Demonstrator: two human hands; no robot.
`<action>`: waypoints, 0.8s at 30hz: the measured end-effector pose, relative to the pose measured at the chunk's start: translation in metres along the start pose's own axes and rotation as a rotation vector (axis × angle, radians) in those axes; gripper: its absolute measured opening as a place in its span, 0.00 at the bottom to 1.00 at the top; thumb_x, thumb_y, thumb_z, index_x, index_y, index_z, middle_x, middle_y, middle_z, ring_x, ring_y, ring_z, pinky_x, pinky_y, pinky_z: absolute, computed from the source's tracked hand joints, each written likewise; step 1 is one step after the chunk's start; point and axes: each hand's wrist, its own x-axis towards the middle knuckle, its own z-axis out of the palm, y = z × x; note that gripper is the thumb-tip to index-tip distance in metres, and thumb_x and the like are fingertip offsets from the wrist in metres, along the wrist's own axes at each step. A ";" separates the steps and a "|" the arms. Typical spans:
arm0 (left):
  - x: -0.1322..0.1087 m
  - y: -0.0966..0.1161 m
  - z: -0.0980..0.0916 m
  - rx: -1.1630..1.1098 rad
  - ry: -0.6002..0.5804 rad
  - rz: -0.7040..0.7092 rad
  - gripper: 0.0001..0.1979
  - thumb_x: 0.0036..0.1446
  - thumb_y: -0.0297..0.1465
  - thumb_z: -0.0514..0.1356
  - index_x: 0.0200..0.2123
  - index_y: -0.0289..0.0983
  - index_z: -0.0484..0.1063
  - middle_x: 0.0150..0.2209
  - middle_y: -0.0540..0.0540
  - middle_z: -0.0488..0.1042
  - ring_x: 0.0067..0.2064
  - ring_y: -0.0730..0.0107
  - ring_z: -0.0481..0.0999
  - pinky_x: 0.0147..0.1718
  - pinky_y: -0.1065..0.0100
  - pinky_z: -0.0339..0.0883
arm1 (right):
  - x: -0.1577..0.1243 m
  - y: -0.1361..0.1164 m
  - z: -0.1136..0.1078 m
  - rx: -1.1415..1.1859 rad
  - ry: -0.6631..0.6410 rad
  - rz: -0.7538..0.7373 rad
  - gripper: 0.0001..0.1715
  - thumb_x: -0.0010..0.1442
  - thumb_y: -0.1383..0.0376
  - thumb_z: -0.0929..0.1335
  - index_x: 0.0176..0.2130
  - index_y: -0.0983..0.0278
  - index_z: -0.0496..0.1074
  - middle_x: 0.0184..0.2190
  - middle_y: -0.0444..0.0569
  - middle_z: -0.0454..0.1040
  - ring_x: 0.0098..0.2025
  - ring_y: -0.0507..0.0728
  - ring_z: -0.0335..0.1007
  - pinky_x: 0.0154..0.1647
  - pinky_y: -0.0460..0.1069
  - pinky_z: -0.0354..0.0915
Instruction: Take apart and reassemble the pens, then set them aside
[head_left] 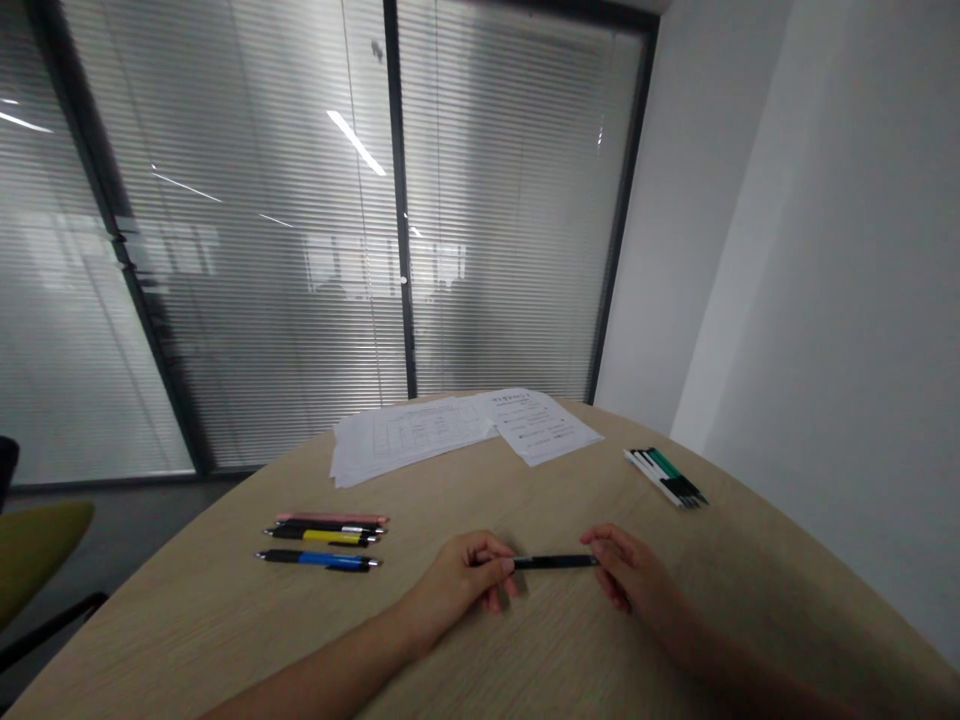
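Observation:
A black pen (553, 562) lies level between my two hands, just above or on the wooden table (480, 500). My left hand (472, 580) pinches its left end between thumb and fingers. The fingers of my right hand (626, 575) close on its right end. To the left lie several pens: a blue one (319, 560) nearest me, a yellow one (322, 536) behind it, then a black one and a pink one (334, 518) at the back.
Printed sheets (412, 435) spread over the far side of the table, one sheet (536, 425) angled to the right. A green, white and black bundle of slim pens or refills (666, 478) lies at the right. A yellow-green chair (41, 550) stands beyond the left edge.

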 end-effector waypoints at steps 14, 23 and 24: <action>-0.001 0.004 0.000 -0.002 -0.006 0.012 0.15 0.43 0.39 0.60 0.28 0.32 0.66 0.21 0.50 0.72 0.18 0.79 0.64 0.19 0.75 0.53 | -0.001 -0.010 0.001 0.050 0.015 -0.088 0.24 0.53 0.50 0.58 0.41 0.65 0.63 0.17 0.39 0.61 0.18 0.48 0.55 0.18 0.44 0.51; -0.003 0.008 0.002 -0.001 0.003 0.010 0.16 0.42 0.39 0.61 0.28 0.32 0.67 0.21 0.50 0.72 0.18 0.79 0.64 0.19 0.75 0.53 | -0.007 -0.018 0.002 0.016 0.006 -0.066 0.19 0.51 0.53 0.61 0.39 0.62 0.64 0.15 0.36 0.55 0.16 0.47 0.50 0.16 0.43 0.46; -0.003 0.008 0.002 -0.001 0.007 0.012 0.16 0.41 0.40 0.61 0.28 0.32 0.67 0.21 0.50 0.72 0.18 0.79 0.64 0.19 0.75 0.53 | -0.006 -0.017 0.002 0.046 -0.003 -0.076 0.20 0.50 0.53 0.62 0.39 0.62 0.63 0.17 0.37 0.56 0.17 0.47 0.51 0.16 0.43 0.47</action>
